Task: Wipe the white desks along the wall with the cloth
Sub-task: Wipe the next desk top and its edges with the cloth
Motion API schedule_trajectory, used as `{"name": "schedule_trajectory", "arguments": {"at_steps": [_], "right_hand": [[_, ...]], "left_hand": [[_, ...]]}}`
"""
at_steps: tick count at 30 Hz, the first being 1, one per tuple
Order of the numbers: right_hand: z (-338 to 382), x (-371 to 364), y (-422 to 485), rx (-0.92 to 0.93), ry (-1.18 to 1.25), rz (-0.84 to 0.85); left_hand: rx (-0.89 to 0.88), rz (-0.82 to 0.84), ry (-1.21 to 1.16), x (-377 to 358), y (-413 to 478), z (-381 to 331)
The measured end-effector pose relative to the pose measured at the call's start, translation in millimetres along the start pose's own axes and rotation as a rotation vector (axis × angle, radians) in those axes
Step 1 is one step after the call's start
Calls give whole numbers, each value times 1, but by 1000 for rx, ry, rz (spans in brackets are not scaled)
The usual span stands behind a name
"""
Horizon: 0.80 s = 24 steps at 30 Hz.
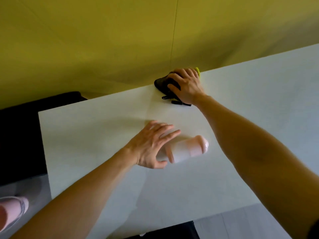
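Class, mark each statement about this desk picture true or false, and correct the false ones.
1. The right hand holds the dark cloth beside the yellow wall. True.
2. The bottle stands upright. False: it lies on its side on the white desk.
3. The left hand is at the bottle. True.
4. The cloth is at the desk's near edge. False: it is at the far edge, by the wall.

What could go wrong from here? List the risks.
1. The pink bottle lies on its side by the left hand; a nudge could roll it off the white desk.
2. The right hand presses the dark cloth at the desk's far edge by the yellow wall; it might slip over.
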State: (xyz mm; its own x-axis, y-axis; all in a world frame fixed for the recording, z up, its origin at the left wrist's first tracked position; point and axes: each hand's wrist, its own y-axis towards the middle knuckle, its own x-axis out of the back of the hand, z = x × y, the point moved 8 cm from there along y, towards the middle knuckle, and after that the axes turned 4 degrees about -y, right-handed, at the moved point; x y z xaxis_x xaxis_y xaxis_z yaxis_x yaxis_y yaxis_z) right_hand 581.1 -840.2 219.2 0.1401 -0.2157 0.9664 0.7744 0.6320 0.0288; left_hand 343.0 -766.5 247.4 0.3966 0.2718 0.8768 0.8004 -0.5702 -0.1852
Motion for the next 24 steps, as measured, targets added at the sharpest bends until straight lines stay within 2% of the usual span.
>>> {"name": "schedule_trajectory", "arguments": {"at_steps": [5,9,13,16,20,24], "right_hand": [[5,2,-1,-23,-26,-30],[8,2,0,-24,-50,46],[2,5,-3,54,-54,119],[-8,8,-15,105,-72,88],[-32,15,-37,54,-76,-2],[-25,9,-34,-22,-91,-24]], "left_hand": [[-40,6,12,-15,19,-29],[18,-21,-14,-28,52,-67],[-26,1,-56,-42,69,-94],[10,-27,-125,-35,58,-79],[54,29,-112,-24,31,-44],[219,-44,-88,5,-9,9]]}}
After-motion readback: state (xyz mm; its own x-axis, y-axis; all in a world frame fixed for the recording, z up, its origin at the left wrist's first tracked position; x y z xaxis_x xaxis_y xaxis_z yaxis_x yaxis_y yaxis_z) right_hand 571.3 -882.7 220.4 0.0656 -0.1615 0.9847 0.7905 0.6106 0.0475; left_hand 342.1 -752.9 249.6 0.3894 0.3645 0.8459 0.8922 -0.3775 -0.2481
